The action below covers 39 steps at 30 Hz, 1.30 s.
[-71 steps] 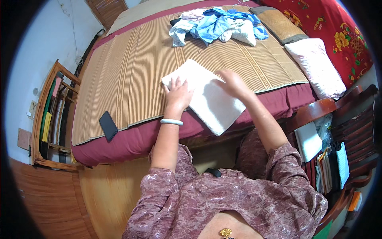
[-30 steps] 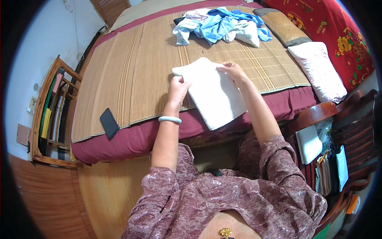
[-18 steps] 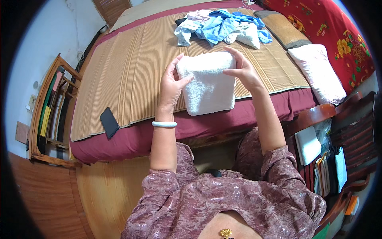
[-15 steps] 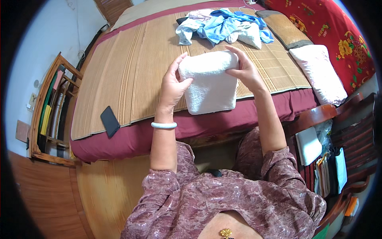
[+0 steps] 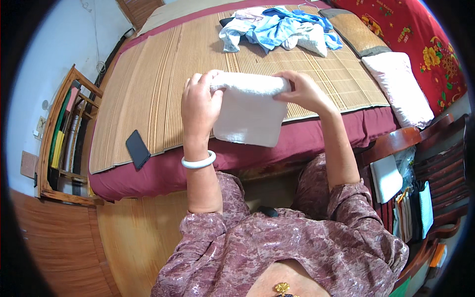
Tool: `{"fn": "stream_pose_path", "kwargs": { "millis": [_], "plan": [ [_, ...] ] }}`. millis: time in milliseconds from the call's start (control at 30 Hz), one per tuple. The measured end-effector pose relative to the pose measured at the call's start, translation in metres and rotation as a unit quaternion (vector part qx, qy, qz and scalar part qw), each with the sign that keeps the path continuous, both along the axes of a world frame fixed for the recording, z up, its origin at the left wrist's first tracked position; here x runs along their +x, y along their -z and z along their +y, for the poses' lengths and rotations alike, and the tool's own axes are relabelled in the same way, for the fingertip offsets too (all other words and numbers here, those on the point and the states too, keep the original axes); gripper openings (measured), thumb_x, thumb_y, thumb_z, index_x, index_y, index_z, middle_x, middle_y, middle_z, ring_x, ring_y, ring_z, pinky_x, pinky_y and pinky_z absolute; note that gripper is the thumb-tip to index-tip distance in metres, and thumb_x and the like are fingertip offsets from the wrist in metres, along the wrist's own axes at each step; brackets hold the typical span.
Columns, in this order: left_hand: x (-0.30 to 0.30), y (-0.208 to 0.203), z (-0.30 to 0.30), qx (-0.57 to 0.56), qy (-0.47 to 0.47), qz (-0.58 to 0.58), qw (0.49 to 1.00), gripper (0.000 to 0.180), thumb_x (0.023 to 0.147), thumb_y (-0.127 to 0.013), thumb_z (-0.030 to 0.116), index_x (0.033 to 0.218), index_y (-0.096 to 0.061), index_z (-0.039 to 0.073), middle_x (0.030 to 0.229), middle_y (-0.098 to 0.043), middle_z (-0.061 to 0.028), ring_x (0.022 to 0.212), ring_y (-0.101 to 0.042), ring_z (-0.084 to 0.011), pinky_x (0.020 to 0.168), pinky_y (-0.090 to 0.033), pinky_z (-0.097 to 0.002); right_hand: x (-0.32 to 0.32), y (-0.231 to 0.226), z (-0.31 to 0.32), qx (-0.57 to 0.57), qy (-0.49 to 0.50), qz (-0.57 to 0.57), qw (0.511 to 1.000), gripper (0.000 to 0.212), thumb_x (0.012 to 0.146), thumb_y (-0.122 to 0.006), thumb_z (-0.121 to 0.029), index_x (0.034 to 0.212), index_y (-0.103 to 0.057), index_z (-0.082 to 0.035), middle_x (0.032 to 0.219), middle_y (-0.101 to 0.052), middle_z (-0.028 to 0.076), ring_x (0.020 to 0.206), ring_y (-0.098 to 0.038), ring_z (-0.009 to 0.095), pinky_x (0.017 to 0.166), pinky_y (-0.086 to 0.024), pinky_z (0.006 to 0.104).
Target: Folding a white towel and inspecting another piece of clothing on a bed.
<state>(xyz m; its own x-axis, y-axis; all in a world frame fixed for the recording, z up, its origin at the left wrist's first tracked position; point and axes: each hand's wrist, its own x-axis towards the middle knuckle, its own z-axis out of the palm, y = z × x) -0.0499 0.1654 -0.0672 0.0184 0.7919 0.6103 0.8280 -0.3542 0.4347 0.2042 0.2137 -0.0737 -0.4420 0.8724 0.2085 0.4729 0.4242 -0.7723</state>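
A white towel (image 5: 250, 111), folded over along its upper edge, hangs between my hands above the front of the bed. My left hand (image 5: 200, 101) pinches its upper left corner, with a pale bracelet round the wrist. At the upper right corner, my right hand (image 5: 304, 91) grips the folded edge between thumb and fingers. The lower part of the towel drops flat toward the bed's edge. Beyond it, a heap of blue, white and pale clothes (image 5: 277, 29) lies on the woven mat (image 5: 163, 74).
A black phone (image 5: 137, 148) lies at the mat's front left. Pillows (image 5: 398, 84) line the right side beside a red floral cloth (image 5: 430, 54). On a dark wooden chair (image 5: 440, 168) at right sit a folded white cloth (image 5: 386, 178) and other folded items. A wooden frame (image 5: 69, 133) leans at left.
Both hands have shifted a little to the left and slightly lower with the towel. My left hand has turned so its back shows, and the towel tilts somewhat.
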Motion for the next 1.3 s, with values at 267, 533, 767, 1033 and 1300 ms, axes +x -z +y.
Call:
{"fn": "stream_pose_path", "kwargs": {
  "millis": [267, 533, 767, 1033, 1300],
  "plan": [
    [-0.003, 0.012, 0.032, 0.276, -0.094, 0.067, 0.954, 0.043, 0.065, -0.074, -0.002, 0.105, -0.061, 0.010, 0.116, -0.057, -0.0076, 0.105, -0.055, -0.0273, 0.091, -0.047, -0.0388, -0.018, 0.009, 0.039, 0.473, 0.206, -0.031, 0.856, 0.033, 0.068, -0.074, -0.014, 0.100, -0.065, -0.014, 0.122, -0.056, 0.007, 0.102, -0.054, 0.025, 0.088, -0.041, 0.0397],
    [-0.005, 0.079, 0.041, -0.084, 0.021, 0.166, 0.982, 0.031, 0.072, -0.062, -0.004, 0.100, -0.060, 0.009, 0.108, -0.060, -0.0083, 0.102, -0.057, -0.0269, 0.089, -0.049, -0.0378, 0.004, 0.098, 0.043, 0.321, 0.116, -0.229, 0.912, 0.031, 0.067, -0.073, -0.009, 0.096, -0.060, -0.011, 0.112, -0.060, 0.007, 0.107, -0.055, 0.028, 0.091, -0.042, 0.0419],
    [-0.015, 0.080, 0.035, -0.225, 0.134, 0.153, 0.953, 0.025, 0.068, -0.071, 0.005, 0.091, -0.061, 0.009, 0.104, -0.062, -0.0134, 0.095, -0.062, -0.0300, 0.078, -0.049, -0.0408, 0.020, 0.075, 0.016, 0.121, -0.037, -0.230, 0.965, 0.031, 0.068, -0.077, -0.013, 0.093, -0.062, -0.006, 0.095, -0.064, 0.013, 0.093, -0.062, 0.030, 0.080, -0.050, 0.0387],
    [-0.004, 0.059, 0.034, -0.346, 0.078, 0.019, 0.935, 0.027, 0.075, -0.071, 0.031, 0.089, -0.066, 0.008, 0.099, -0.061, -0.0128, 0.093, -0.060, -0.0261, 0.075, -0.050, -0.0370, 0.027, 0.059, 0.023, 0.030, 0.071, -0.195, 0.978, 0.041, 0.078, -0.075, -0.031, 0.106, -0.063, -0.004, 0.103, -0.065, 0.013, 0.099, -0.062, 0.025, 0.087, -0.049, 0.0360],
    [0.028, 0.103, 0.044, -0.100, 0.068, 0.217, 0.969, 0.051, 0.086, -0.060, 0.041, 0.126, -0.056, 0.010, 0.139, -0.045, -0.0145, 0.133, -0.037, -0.0335, 0.107, -0.034, -0.0478, -0.014, 0.095, 0.049, 0.021, 0.231, -0.126, 0.964, 0.038, 0.083, -0.066, -0.024, 0.115, -0.061, -0.004, 0.106, -0.066, 0.018, 0.100, -0.063, 0.033, 0.089, -0.048, 0.0398]
  ]
}}
